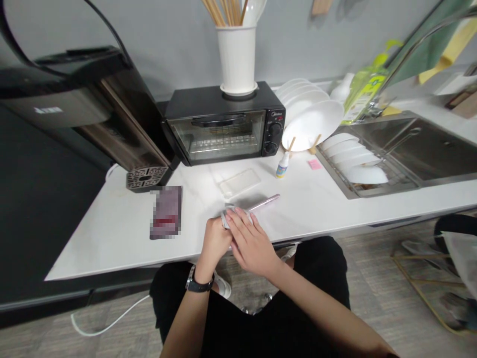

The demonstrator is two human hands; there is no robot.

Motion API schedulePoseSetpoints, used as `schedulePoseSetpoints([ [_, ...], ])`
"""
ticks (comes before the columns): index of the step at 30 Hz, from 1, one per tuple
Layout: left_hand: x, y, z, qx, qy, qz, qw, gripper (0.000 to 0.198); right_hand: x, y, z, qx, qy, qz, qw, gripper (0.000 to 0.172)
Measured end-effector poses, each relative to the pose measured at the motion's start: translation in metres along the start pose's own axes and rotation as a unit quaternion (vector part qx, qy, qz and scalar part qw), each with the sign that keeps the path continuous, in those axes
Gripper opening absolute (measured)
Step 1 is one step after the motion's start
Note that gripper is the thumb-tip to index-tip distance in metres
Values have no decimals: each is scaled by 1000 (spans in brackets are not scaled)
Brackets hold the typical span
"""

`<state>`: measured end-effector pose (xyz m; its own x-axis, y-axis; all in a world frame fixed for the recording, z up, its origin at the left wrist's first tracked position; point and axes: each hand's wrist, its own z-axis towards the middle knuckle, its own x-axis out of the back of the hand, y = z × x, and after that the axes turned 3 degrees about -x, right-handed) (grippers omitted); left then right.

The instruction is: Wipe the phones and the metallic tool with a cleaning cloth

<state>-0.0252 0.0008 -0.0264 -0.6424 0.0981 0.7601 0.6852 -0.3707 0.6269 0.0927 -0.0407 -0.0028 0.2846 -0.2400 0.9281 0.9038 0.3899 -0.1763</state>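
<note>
Near the counter's front edge, both my hands meet around a slim pinkish object that looks like a phone; only its far end and edge show. My left hand is curled at its near left side, partly covered by the other hand, and seems to hold it. Over the top lies my right hand, fingers stretched and close together, pressing a crumpled grey-white cloth. Just beyond is a clear phone case. A small white bottle stands upright farther right, beside a pink sachet.
A purple item, partly pixelated, lies left on the white counter. Behind are a black coffee machine, a toaster oven topped by a white utensil holder, and racked plates. The sink is at right.
</note>
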Motion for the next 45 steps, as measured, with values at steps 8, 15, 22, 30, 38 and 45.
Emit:
schedulePoseSetpoints([
  [8,3,17,4,-13,-9,-90,996,26,14,49,-5,-142,43,-9,989,51],
  [15,1,0,0,8,-13,5,1000,23,2,6,0,34,-8,22,999,47],
  [22,3,16,4,-4,-5,-104,995,23,26,66,0,-40,27,0,999,43],
  [30,4,17,4,-8,-4,-92,996,23,23,58,-2,-90,53,-1,995,43],
  [38,0,0,1,-5,-1,23,1000,20,6,11,2,47,-6,16,999,40],
  [45,2,14,3,-7,-5,-73,997,23,19,66,-1,-19,19,22,999,38],
])
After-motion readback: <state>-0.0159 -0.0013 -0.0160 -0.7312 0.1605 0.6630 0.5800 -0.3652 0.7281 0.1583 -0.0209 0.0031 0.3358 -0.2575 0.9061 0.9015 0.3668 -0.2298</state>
